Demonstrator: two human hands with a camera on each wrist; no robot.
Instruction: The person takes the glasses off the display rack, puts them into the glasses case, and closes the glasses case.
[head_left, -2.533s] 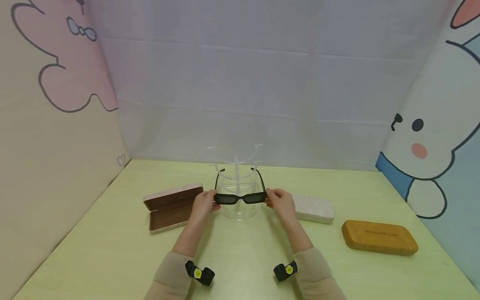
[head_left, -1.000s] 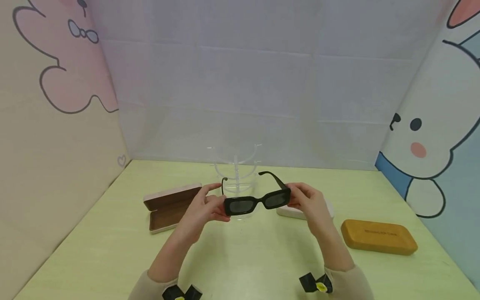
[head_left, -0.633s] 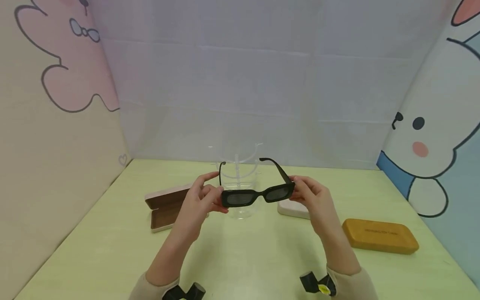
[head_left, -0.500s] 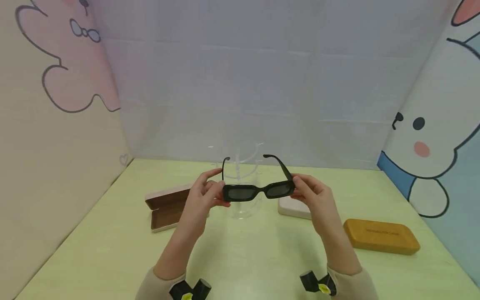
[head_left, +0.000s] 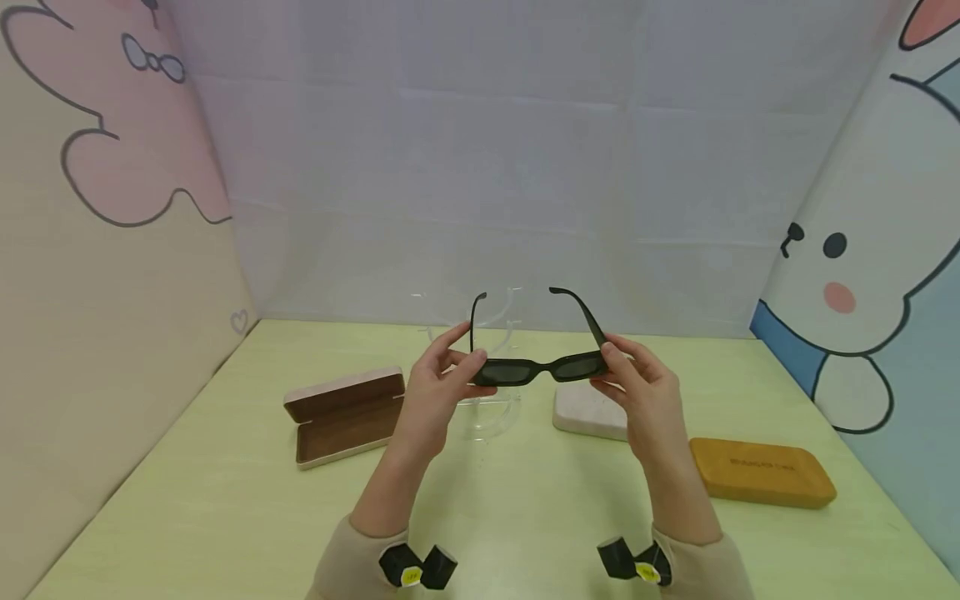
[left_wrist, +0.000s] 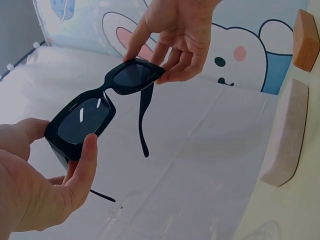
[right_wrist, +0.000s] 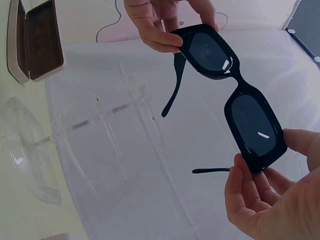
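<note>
Black rectangular sunglasses [head_left: 510, 372] with dark lenses are held up in the air, arms unfolded and pointing away from me. My left hand [head_left: 437, 392] pinches their left end between thumb and fingers. At the other end, my right hand [head_left: 647, 396] grips the corner near the hinge. In the left wrist view the sunglasses [left_wrist: 82, 120] hang clear of any surface, both lenses visible. Behind them stands a clear tiered eyewear stand [head_left: 487, 427], partly hidden by the left hand and the frame; its bars carry nothing in the right wrist view.
An open glasses case [head_left: 348, 429] with brown lining lies left on the pale table [head_left: 517, 517]. To the right are a closed whitish case [head_left: 588, 410], partly behind my right hand, and a closed mustard case [head_left: 765, 473]. A white sheet [head_left: 450, 167] hangs behind the table.
Both hands have lifted the sunglasses off the front of the stand, brought them closer, then raised them and shifted them right. The frame has tilted flatter. The cases have stayed put.
</note>
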